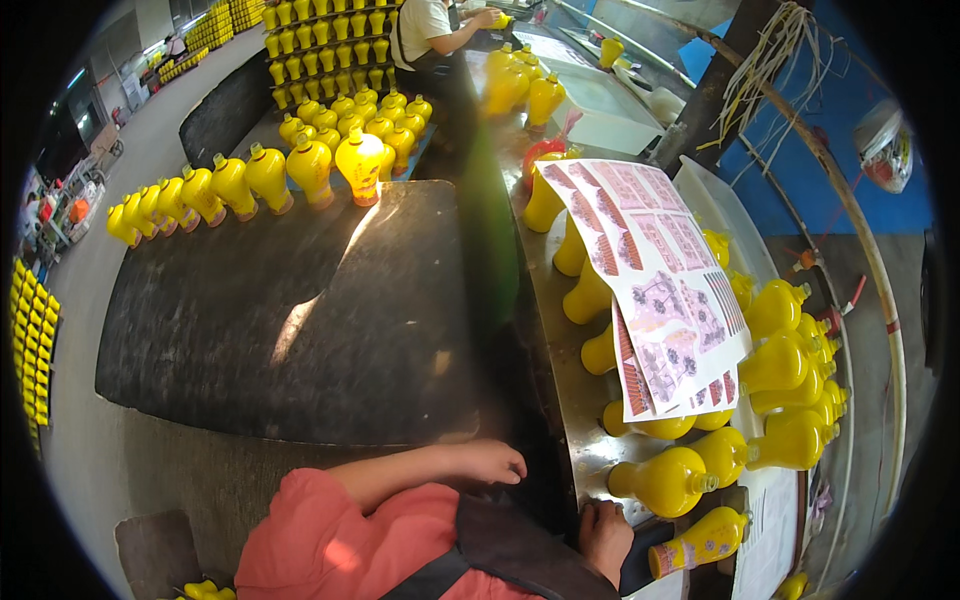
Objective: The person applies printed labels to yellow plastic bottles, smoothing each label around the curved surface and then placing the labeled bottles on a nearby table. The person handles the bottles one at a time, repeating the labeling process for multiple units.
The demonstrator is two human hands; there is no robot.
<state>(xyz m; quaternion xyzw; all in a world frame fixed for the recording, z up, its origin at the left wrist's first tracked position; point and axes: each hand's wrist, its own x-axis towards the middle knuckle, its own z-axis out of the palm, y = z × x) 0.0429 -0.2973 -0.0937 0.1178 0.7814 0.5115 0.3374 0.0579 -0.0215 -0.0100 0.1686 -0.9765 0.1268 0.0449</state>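
My left hand (489,462) is held in front of me at the near edge of the dark board, its fingers curled in, with nothing showing in them. My right hand (605,541) is at the near edge of the metal table (588,455), fingers bent; what they hold, if anything, is hidden. Close to it lie a plain yellow vase-shaped bottle (662,482) and another yellow bottle (703,541) with purple flower decoration. Farther along the table, printed sheets (650,280) with purple and red-brown patterns lie over several yellow bottles.
A dark board (290,320) spans the left, with a row of yellow bottles (230,182) along its far edge. Stacked racks of bottles (330,50) stand behind. A co-worker (430,35) handles a bottle at the table's far end. A pole (860,200) rises at right.
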